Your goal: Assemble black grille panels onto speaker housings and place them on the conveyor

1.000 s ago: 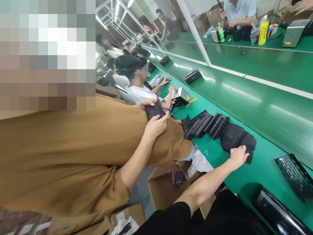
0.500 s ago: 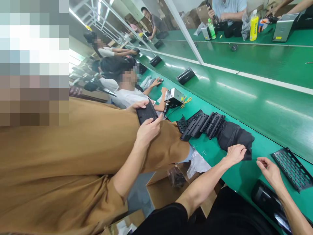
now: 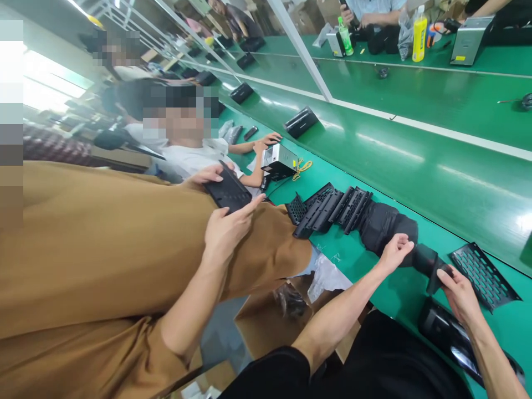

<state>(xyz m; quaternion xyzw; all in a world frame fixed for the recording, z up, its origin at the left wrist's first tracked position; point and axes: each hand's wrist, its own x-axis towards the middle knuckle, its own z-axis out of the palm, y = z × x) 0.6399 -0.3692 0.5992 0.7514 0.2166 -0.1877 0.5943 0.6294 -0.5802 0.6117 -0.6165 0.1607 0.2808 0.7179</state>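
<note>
A thin black sheet [image 3: 425, 259] is stretched between my hands above the green bench. My right hand [image 3: 460, 292] pinches its folded right end between thumb and fingers. My left hand [image 3: 395, 254] is closed, with its fingertips at the sheet's left end. Behind my left hand lies a pile of similar black sheets [image 3: 376, 224]. A perforated black panel [image 3: 484, 276] rests beyond my right hand. Below that hand is a glossy black casing [image 3: 443, 330], partly covered by my forearm.
Several slotted black panels [image 3: 332, 208] lie left of the pile. A person in brown [image 3: 124, 238] stands close on my left, holding a black panel [image 3: 228, 188]. An open cardboard box [image 3: 261, 327] sits below the bench edge. A green conveyor [image 3: 394, 147] runs behind.
A black sheet has come away from the pile and now spans my hands. My right hand has closed on it. The view has shifted slightly right.
</note>
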